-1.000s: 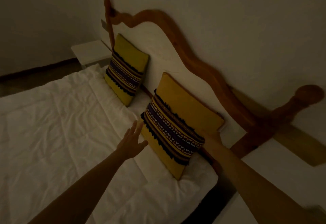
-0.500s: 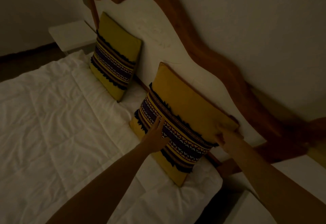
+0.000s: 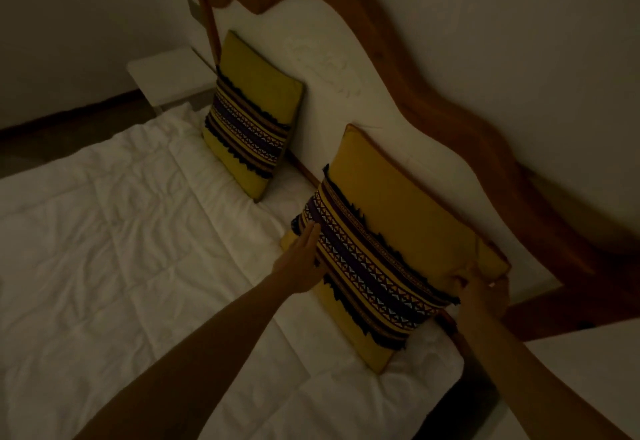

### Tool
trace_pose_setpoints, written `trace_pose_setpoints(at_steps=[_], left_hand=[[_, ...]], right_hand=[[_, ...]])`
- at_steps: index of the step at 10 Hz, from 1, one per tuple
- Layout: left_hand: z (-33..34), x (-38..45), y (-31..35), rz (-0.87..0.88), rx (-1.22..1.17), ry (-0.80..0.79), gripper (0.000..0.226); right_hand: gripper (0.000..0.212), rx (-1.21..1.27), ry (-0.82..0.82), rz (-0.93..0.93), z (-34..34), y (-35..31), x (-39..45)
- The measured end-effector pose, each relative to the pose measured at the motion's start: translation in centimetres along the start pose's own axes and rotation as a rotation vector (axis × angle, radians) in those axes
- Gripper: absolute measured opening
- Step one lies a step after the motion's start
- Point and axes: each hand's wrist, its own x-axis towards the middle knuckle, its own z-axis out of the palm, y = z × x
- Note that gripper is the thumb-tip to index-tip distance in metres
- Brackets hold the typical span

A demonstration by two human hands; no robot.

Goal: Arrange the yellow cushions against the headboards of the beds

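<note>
Two yellow cushions with dark patterned bands lean against the white headboard [image 3: 349, 69] with its curved wooden frame. The far cushion [image 3: 256, 93] stands on its own at the left end. The near cushion [image 3: 398, 218] is between my hands. My left hand [image 3: 301, 263] lies flat, fingers together, against its left edge and patterned band. My right hand [image 3: 476, 287] pinches its right upper corner; part of that hand is hidden behind the cushion.
A white quilted duvet [image 3: 114, 238] covers the bed. A white bedside table [image 3: 166, 76] stands past the far cushion, by the wall. Another white surface [image 3: 581, 356] shows at the right, beyond the bedpost. The room is dim.
My left hand moved from hovering over the duvet onto the near cushion's left edge. My right hand came from behind the cushion to grip its right corner. The view shifted closer.
</note>
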Motion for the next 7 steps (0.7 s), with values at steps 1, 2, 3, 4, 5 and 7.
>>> trace_pose_setpoints(at_steps=[1,2,3,4,5,7], left_hand=[[-0.6,-0.9,-1.7,-0.035,0.021,0.006,0.093],[-1.3,-1.8,-3.3,-0.102,0.036,0.011,0.093],[-2.5,-3.1,-3.5,-0.16,0.051,0.018,0.089],[-4.1,-5.1,-2.8,-0.082,0.147,0.122,0.084],[-5.8,-8.3,-1.6,0.005,0.25,0.277,0.084],[-9.1,-17.3,1.1,0.067,0.365,0.473,0.09]], right_hand=[[0.045,-0.034,-0.015,-0.082,0.2,0.5,-0.6],[0.048,-0.089,-0.03,-0.007,0.1,-0.2,-0.7],[0.057,-0.338,-0.04,0.024,0.1,-1.8,-0.4],[0.06,-0.764,-0.229,-0.14,-0.7,-3.4,-2.5],[0.073,-1.149,-0.329,-0.5,-2.2,-4.6,-6.5],[0.074,-1.356,-0.298,-1.305,-6.4,-7.7,-14.3]])
